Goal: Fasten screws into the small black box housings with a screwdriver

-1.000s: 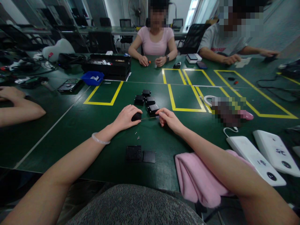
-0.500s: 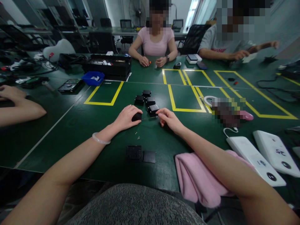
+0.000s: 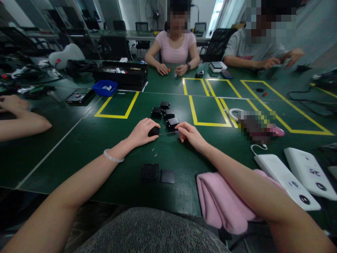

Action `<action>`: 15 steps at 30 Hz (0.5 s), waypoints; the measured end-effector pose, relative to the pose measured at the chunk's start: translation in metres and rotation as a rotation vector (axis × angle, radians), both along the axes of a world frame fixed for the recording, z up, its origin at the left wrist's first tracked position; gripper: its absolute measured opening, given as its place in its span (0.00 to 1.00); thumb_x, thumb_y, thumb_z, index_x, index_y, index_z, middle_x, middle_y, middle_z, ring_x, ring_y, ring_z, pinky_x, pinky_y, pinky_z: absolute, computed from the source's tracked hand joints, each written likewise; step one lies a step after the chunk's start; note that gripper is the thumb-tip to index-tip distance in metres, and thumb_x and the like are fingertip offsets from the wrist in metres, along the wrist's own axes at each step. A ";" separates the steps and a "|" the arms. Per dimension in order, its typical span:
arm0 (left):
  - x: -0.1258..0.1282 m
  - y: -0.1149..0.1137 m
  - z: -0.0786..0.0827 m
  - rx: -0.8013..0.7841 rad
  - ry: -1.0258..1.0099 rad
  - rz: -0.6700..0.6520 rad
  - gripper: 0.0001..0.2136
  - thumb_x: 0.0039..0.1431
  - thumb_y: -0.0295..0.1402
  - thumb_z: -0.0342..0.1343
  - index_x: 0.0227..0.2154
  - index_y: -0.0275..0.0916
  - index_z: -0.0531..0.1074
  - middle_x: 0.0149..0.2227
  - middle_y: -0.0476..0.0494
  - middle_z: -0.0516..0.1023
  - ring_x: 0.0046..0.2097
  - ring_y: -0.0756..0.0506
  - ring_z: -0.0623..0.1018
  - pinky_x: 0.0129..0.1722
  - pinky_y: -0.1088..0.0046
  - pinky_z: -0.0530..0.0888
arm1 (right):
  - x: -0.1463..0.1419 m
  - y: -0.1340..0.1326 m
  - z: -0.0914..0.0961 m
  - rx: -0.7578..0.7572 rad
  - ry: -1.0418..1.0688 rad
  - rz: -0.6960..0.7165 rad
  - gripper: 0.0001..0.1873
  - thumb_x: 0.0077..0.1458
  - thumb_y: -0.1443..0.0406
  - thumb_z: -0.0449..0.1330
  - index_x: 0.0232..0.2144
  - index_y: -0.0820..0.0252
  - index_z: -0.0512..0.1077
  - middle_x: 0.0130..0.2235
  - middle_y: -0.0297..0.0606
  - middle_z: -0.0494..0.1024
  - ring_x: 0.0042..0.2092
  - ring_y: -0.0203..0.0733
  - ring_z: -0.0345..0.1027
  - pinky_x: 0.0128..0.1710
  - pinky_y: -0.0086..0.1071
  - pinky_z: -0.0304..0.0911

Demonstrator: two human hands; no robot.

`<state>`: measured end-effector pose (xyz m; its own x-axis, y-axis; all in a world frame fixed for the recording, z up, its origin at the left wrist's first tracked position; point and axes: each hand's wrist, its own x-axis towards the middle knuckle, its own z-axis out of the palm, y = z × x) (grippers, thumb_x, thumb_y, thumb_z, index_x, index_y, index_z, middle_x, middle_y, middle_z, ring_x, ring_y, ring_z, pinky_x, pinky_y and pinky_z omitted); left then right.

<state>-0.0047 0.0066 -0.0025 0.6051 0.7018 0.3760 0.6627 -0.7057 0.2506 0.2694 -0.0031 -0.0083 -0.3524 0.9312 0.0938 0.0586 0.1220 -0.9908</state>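
Observation:
My left hand [image 3: 142, 133] is closed around a small black plastic case [image 3: 153, 132], most of it hidden by the fingers. A thin screwdriver [image 3: 167, 133] lies nearly level, its tip at the right side of that case. At its other end, my right hand [image 3: 190, 134] pinches the handle, which the fingers mostly cover. Several small black cases [image 3: 169, 113] stand grouped just beyond my hands. Nearer to me are a few tiny screws [image 3: 155, 155], an open black housing [image 3: 150, 172] and a flat black cover [image 3: 167, 176].
A pink towel [image 3: 221, 200] lies under my right forearm, beside two white power banks [image 3: 286, 182]. Yellow tape [image 3: 126, 114] marks boxes on the green table. A blue bin [image 3: 104, 88] and black box [image 3: 131, 75] stand back left. Two people sit opposite; another person's arm [image 3: 23, 123] rests at left.
My hands, the case and the screwdriver stay nearly in place. The hands of the person at far right have come closer together.

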 end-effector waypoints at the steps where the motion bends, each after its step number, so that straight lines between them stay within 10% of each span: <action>1: 0.000 0.000 0.000 0.002 0.000 0.000 0.14 0.61 0.34 0.63 0.49 0.40 0.73 0.48 0.40 0.79 0.51 0.37 0.76 0.58 0.51 0.71 | 0.000 0.000 0.000 -0.012 0.017 0.009 0.16 0.60 0.52 0.62 0.38 0.59 0.70 0.19 0.21 0.63 0.20 0.31 0.60 0.24 0.29 0.55; 15: 0.000 -0.001 0.001 -0.006 0.008 -0.003 0.14 0.62 0.34 0.62 0.49 0.39 0.73 0.48 0.39 0.79 0.51 0.37 0.76 0.57 0.50 0.72 | -0.001 0.000 0.000 -0.001 0.004 -0.020 0.15 0.59 0.54 0.64 0.39 0.59 0.70 0.19 0.21 0.64 0.20 0.31 0.60 0.24 0.28 0.56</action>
